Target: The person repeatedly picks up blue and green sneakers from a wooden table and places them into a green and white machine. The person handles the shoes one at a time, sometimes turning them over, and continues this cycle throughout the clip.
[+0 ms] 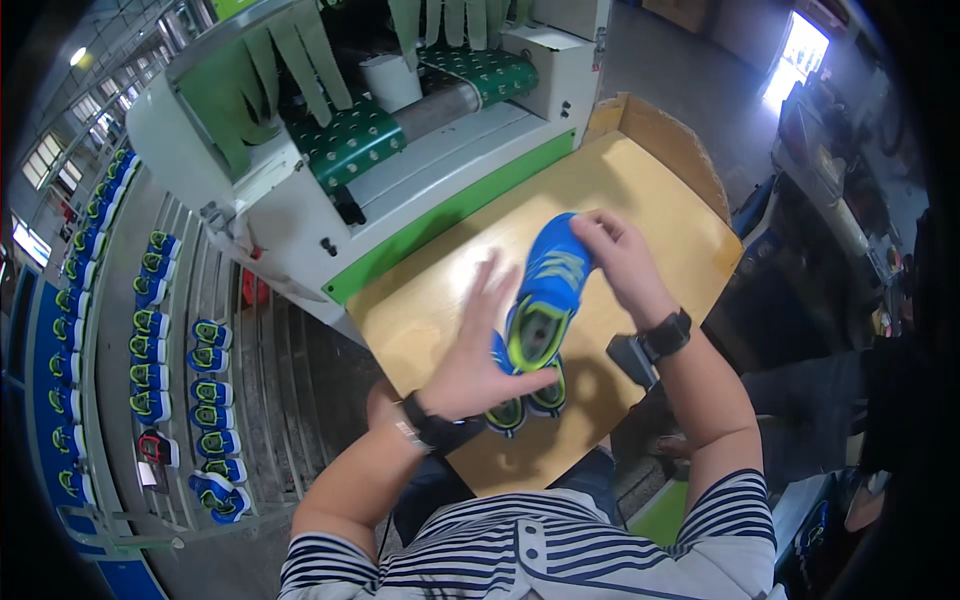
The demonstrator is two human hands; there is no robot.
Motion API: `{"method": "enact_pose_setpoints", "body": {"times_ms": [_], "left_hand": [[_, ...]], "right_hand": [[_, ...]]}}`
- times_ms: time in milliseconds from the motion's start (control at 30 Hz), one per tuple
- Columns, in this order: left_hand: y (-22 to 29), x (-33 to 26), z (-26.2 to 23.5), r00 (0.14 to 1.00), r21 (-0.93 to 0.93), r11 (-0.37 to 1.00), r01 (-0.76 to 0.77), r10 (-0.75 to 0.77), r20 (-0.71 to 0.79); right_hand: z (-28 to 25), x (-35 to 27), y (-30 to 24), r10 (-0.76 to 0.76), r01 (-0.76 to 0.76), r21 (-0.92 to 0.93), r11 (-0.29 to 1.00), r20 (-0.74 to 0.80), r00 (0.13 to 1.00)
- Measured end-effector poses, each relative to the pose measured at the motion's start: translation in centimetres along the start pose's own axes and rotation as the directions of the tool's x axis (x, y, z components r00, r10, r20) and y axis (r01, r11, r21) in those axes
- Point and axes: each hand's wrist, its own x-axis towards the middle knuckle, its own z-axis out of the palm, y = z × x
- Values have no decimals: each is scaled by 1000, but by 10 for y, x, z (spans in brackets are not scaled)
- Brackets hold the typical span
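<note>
My right hand [622, 262] grips a blue sneaker [556, 272] by its toe, the thumb on top. The sneaker has lime-green lining and pale laces; its toe points away from me and its opening faces me. My left hand [472, 358] is open beside the heel, fingers spread and stretched away, thumb reaching across below the heel. I cannot tell whether the thumb touches it. Below the held sneaker, a pair of similar blue and green shoes [547, 397] rests on the wooden tabletop [425, 300], partly hidden by my left hand and the held sneaker.
Beyond the tabletop stands a white and green machine [460, 215] with a dotted green conveyor belt [345, 150] and hanging strips [300, 60]. A cardboard edge [680, 150] borders the table's far right. Rows of matching shoes [150, 345] sit on a rack at left.
</note>
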Motion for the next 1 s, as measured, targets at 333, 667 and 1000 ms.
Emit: {"method": "enact_pose_setpoints", "body": {"times_ms": [333, 667, 1000], "left_hand": [[-18, 89, -74, 740, 116, 990, -76, 134, -659], [-107, 180, -170, 715, 271, 929, 251, 11, -699], [-116, 16, -51, 894, 455, 769, 449, -388, -225]], "right_hand": [[58, -148, 67, -23, 264, -593, 761, 381, 924], [31, -141, 79, 71, -75, -150, 986, -31, 997], [48, 171, -87, -713, 640, -369, 674, -97, 695]]}}
